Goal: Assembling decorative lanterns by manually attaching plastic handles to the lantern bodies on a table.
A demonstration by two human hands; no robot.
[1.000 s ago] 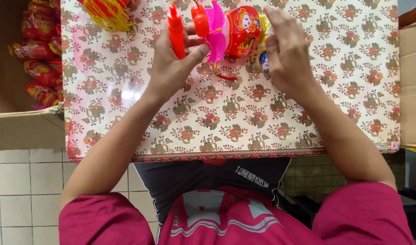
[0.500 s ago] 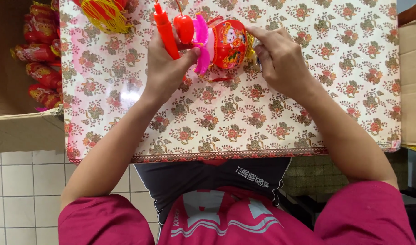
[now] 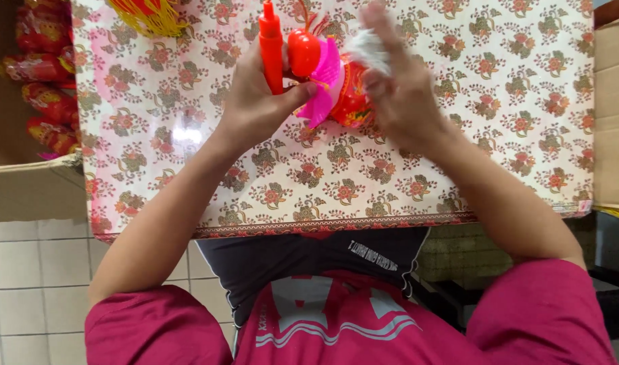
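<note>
Left hand (image 3: pixel 255 105): wrapped around an orange-red plastic handle (image 3: pixel 271 47), thumb pressed against the pink frill (image 3: pixel 323 81). Firm closed grip, handle sticks up toward the far edge of the table.

Right hand (image 3: pixel 404 94): sits right against the toy lantern (image 3: pixel 347 91) on its right side, fingers (image 3: pixel 384 30) partly spread and a bit blurry. There's a whitish fluffy bit (image 3: pixel 370 49) by the fingers, but honestly can't tell if it's pinched or just touched, so the grip is unclear.

Toy lantern: red, roundish body with the pink frill around it and a small red knob (image 3: pixel 303 51) next to the handle. Held between both hands just above the table, near the middle of the far edge.

Table (image 3: pixel 499 122): covered in a glossy floral cloth, cream and pink with red flowers, front edge just ahead of the person's body.

Far left corner: a red thing with yellow tassels (image 3: pixel 151 15), cut off by the frame.

Left of the table: a cardboard box (image 3: pixel 26 189) with red packaged items (image 3: pixel 42 67) stacked in it, well apart from the hands.

Right edge: another cardboard box (image 3: pixel 610 115), only partly in view.
</note>
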